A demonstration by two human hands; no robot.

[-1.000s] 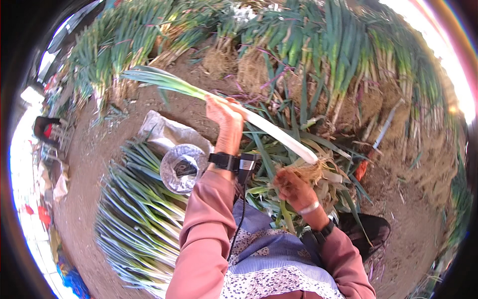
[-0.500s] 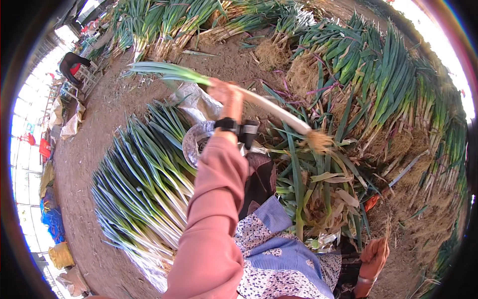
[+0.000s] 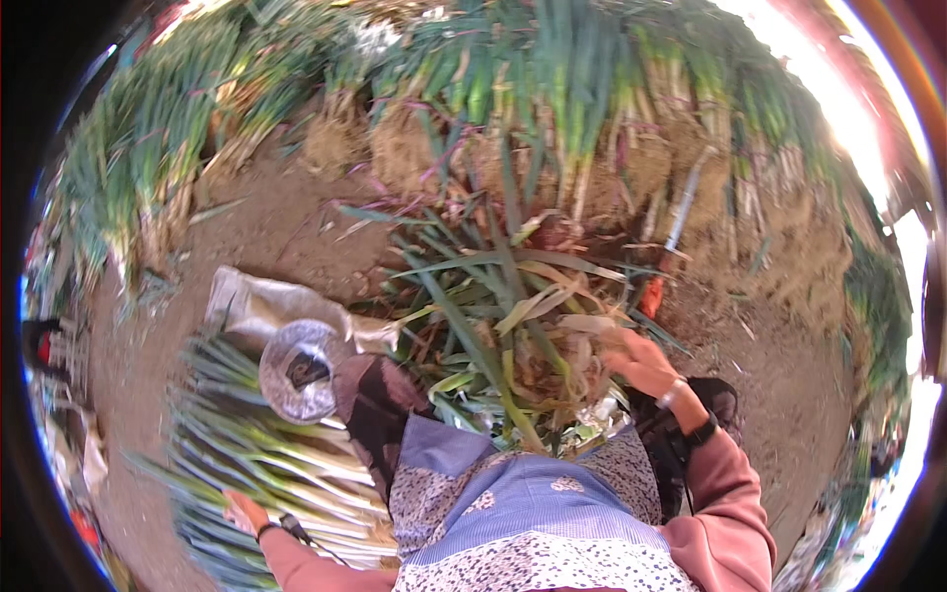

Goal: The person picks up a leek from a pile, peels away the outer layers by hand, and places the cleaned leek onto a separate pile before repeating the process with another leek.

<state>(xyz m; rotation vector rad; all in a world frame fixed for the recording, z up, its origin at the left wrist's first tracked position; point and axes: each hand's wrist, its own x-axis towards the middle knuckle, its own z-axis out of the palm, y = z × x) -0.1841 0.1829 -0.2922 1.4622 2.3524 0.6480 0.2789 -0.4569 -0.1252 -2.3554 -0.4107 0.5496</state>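
My left hand (image 3: 244,511) is closed around the green part of a leek (image 3: 182,481), low over a pile of cleaned leeks (image 3: 326,469) at the lower left. The pile's green tops point left and its white stems point right. My right hand (image 3: 639,363) reaches over the right side of a heap of stripped leaves (image 3: 508,306) in front of my lap. Its fingers look stretched out, with nothing visible in them, though motion blurs them. Pale dry leaves lie just beside those fingertips.
Bundles of untrimmed leeks (image 3: 552,89) with earthy roots stand along the far side. A round clear-rimmed container (image 3: 296,370) sits by my left knee, next to a whitish sack (image 3: 266,301). A long tool with a blade (image 3: 683,212) and orange end lies at the right.
My left hand has swung the leek from in front of me down to the pile at the left. My right hand has moved from the lower right to the leaf heap. The view has turned right.
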